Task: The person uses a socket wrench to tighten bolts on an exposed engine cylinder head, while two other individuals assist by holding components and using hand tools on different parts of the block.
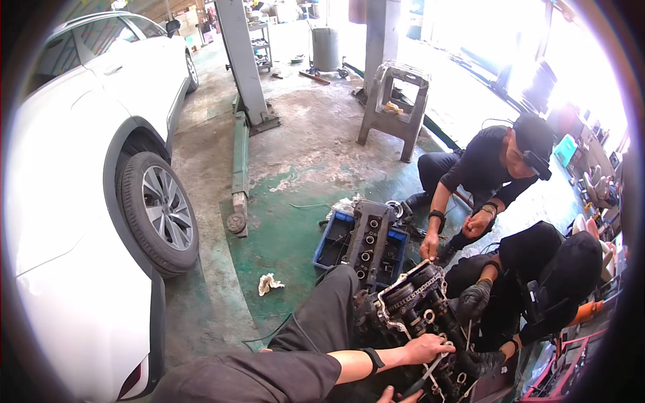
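My left hand (pixel 423 348) reaches from the lower left over a dark engine (pixel 379 319) with a chain and sprockets (pixel 413 289) on top. Its fingers are closed round the upper metal end of a hand tool (pixel 430 369). My right hand (pixel 396 395), partly cut by the bottom edge, grips the tool's dark handle below it. A co-worker's bare hand (pixel 428 248) touches the pale-edged housing at the engine's top. A second co-worker's gloved hands (pixel 474 299) are at the engine's right side, one high and one low beside my left hand.
A valve cover (pixel 363 242) rests in a blue tray (pixel 319 248) beyond the engine. A white car (pixel 80 201) stands left. A crumpled rag (pixel 269 284) lies on the floor. Lift posts (pixel 245 67), a stool (pixel 388 124) and red metal racks (pixel 557 369) surround the work. Two co-workers (pixel 490 154) crouch right.
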`<act>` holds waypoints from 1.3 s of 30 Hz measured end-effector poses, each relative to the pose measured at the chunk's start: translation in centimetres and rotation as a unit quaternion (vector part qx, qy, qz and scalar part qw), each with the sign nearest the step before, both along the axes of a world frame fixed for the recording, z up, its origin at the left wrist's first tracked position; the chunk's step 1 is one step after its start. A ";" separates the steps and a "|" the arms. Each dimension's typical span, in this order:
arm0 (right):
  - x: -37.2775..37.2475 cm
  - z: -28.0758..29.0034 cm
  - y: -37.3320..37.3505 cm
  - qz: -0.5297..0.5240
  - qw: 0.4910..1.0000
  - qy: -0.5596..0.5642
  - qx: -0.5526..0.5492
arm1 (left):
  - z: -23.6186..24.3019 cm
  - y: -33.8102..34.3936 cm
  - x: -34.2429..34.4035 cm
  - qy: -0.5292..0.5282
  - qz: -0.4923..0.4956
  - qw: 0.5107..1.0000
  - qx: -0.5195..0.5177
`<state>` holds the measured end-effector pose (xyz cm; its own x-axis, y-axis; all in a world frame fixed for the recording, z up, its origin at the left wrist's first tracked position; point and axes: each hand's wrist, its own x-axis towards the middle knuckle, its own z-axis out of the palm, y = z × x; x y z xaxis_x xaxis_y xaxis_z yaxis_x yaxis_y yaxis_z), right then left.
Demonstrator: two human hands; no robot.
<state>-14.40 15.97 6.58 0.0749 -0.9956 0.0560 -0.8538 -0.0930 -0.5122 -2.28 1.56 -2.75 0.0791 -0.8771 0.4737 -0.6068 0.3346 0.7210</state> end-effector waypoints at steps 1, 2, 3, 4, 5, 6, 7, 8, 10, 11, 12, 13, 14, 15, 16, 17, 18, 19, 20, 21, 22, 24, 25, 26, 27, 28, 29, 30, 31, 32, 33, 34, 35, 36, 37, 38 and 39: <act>-0.2 -0.4 0.2 0.002 1.000 -0.008 -0.003 | 0.1 0.0 0.0 0.002 0.004 1.000 -0.006; -0.1 -0.9 0.1 0.006 1.000 -0.019 -0.004 | 0.3 0.0 -0.1 0.010 0.000 1.000 -0.006; -0.2 -1.3 -0.1 0.008 1.000 -0.030 0.002 | 0.4 -0.1 -0.2 0.018 -0.003 1.000 -0.007; -0.5 -1.6 -0.5 0.010 0.999 -0.045 0.012 | 0.3 -0.1 -0.1 0.019 -0.002 1.000 -0.001; -1.2 -1.8 -1.1 0.009 0.997 -0.065 0.027 | 0.3 -0.1 0.0 0.014 -0.002 1.000 -0.001; -1.8 -1.7 -1.8 0.004 0.995 -0.086 0.046 | 0.2 -0.1 0.0 0.026 0.001 1.000 -0.010; -2.7 -1.6 -2.7 -0.003 0.991 -0.114 0.068 | 0.0 0.0 0.0 0.038 0.008 0.999 -0.020; -3.9 -1.8 -3.8 -0.016 0.986 -0.141 0.087 | 0.2 -0.1 -0.1 0.063 0.024 0.998 -0.002; -6.6 -2.6 -6.2 -0.052 0.973 -0.196 0.112 | 0.2 0.0 -0.2 0.068 0.034 0.997 0.029; -8.0 -3.2 -7.5 -0.069 0.966 -0.218 0.118 | 0.0 0.0 -0.1 0.071 0.040 0.996 0.038; -8.9 -3.7 -8.9 -0.081 0.960 -0.239 0.120 | -0.6 -0.1 -0.2 0.074 0.046 0.995 0.042; -10.4 -4.5 -10.1 -0.100 0.954 -0.256 0.120 | -0.2 0.0 -0.3 0.063 0.039 0.995 0.067; -11.7 -5.3 -11.2 -0.112 0.949 -0.270 0.120 | -0.1 0.1 -0.4 0.059 0.039 0.996 0.058; -12.6 -6.2 -12.4 -0.122 0.944 -0.283 0.118 | 0.0 0.2 -0.3 0.055 0.041 0.996 0.049; -13.8 -7.3 -13.3 -0.133 0.940 -0.293 0.117 | 0.6 0.4 -0.4 0.053 0.042 0.995 0.068; -14.2 -8.2 -14.3 -0.138 0.935 -0.305 0.118 | 0.2 0.4 -0.3 0.043 0.052 0.996 0.054; -14.8 -9.5 -15.1 -0.139 0.935 -0.306 0.115 | 0.0 0.3 -0.3 0.035 0.046 0.997 0.049; -15.6 -11.2 -15.9 -0.145 0.926 -0.332 0.110 | 0.1 0.2 -0.5 0.027 0.039 0.998 0.045; -16.4 -12.8 -16.1 -0.151 0.916 -0.358 0.106 | 0.3 0.2 -0.7 0.027 0.035 0.998 0.044; -17.1 -14.1 -15.7 -0.096 0.925 -0.357 0.088 | 0.4 0.2 -0.6 0.013 0.046 0.999 -0.004; -17.9 -15.3 -15.1 -0.056 0.936 -0.327 0.114 | 0.6 0.1 -0.7 0.000 0.056 0.997 -0.052; -18.0 -16.6 -12.9 -0.021 0.937 -0.302 0.175 | 0.8 0.0 -0.5 -0.006 0.033 0.999 -0.035; -16.8 -16.7 -10.7 -0.026 0.928 -0.305 0.211 | 0.8 0.1 -0.5 -0.011 0.014 1.000 -0.017; -14.1 -14.4 -8.4 -0.016 0.958 -0.232 0.166 | 0.8 0.3 -0.3 -0.019 0.013 1.000 0.006; -10.9 -10.4 -6.5 -0.004 0.981 -0.155 0.119 | 0.4 0.2 0.0 -0.012 0.030 0.999 -0.010; -9.0 -7.2 -5.6 -0.022 0.988 -0.111 0.104 | 0.4 0.3 -0.3 0.003 0.036 0.999 -0.012; -8.6 -6.4 -5.6 -0.027 0.989 -0.109 0.099 | 0.7 0.2 -0.3 0.018 0.043 0.999 -0.017; -8.3 -6.1 -5.8 -0.055 0.979 -0.155 0.122 | 1.0 0.3 -0.4 0.021 0.040 0.999 0.004; -8.2 -5.8 -5.7 -0.081 0.966 -0.199 0.146 | 1.1 0.2 -0.4 0.024 0.043 0.999 0.003; -8.2 -5.5 -5.7 -0.085 0.966 -0.197 0.144 | 1.2 0.2 -0.5 0.018 0.048 0.999 0.005; -8.2 -5.3 -5.7 -0.078 0.967 -0.188 0.153 | 1.3 0.3 -0.5 0.013 0.052 0.999 0.008; -8.1 -4.9 -5.7 -0.069 0.968 -0.178 0.162 | 1.2 0.4 -0.5 0.011 0.055 0.998 0.008; -7.8 -4.6 -5.3 -0.044 0.970 -0.178 0.159 | 1.1 0.4 -0.4 0.009 0.058 0.998 0.008; -7.3 -4.2 -4.7 -0.047 0.969 -0.170 0.171 | 1.1 0.4 -0.2 0.010 0.052 0.998 0.017; -6.1 -3.0 -4.1 -0.050 0.968 -0.161 0.184 | 0.9 0.4 -0.2 0.008 0.055 0.998 0.015; -5.1 -2.4 -3.6 -0.023 0.972 -0.149 0.179 | 0.9 0.5 -0.2 0.004 0.048 0.999 0.014; -4.6 -2.1 -3.1 0.005 0.975 -0.136 0.174 | 1.0 0.5 -0.2 0.000 0.040 0.999 0.014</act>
<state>-18.99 12.91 4.49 0.1145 -0.9571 -0.2663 -0.6815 0.1193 -0.7220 -2.44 2.02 -1.80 0.1501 -0.8809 0.4489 -0.6313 0.2640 0.7292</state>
